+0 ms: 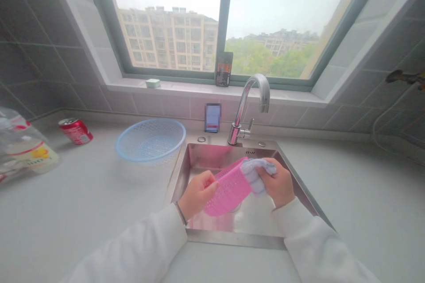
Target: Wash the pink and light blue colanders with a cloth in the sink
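Over the steel sink [199, 154] my left hand [196, 194] grips the left edge of a pink perforated basket [229, 191], tilted on its side. My right hand [279, 183] is closed on a pale blue-and-white cloth [256, 173] that presses against the basket's right rim. Both sleeves are white. A thin band sits on my left wrist.
A chrome tap [252, 97] stands behind the sink. A blue colander [151, 141] rests on the counter to the left, with a red can [75, 130] lying further left and a plastic bag with packaging [23, 150] at the edge. A phone [212, 117] leans on the wall; small items sit on the windowsill.
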{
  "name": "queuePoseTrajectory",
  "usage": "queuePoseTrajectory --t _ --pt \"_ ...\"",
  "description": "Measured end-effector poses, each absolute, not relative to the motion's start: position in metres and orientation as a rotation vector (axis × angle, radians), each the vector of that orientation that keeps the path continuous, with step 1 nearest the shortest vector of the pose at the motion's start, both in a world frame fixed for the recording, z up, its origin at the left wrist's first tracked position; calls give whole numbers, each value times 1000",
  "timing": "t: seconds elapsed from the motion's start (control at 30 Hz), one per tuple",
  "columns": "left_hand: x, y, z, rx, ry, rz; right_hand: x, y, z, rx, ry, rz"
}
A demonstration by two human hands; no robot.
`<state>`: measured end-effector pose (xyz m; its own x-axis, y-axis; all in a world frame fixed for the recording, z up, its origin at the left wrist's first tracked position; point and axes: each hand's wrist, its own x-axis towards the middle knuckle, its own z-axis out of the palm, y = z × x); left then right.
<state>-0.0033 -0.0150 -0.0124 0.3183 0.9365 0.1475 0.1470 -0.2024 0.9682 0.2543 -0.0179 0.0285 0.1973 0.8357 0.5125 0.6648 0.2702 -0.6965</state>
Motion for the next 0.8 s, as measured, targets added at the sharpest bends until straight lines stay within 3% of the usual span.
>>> queuePoseTrajectory --t 0.17,0.37,0.63,0.8 --pt "-2 -16 -11 1606 1020 1022 258 -19 28 -1487 -1469 161" --pt "-3 -15 -9 1617 1068 1011 223 -40 27 -1242 -1755 379" --pt "-3 -16 -15 1538 989 1014 269 -6 27 -1576 -1303 261" --pt "-6 -13 -20 1572 1038 1033 239 -27 24 -1364 -1504 374"
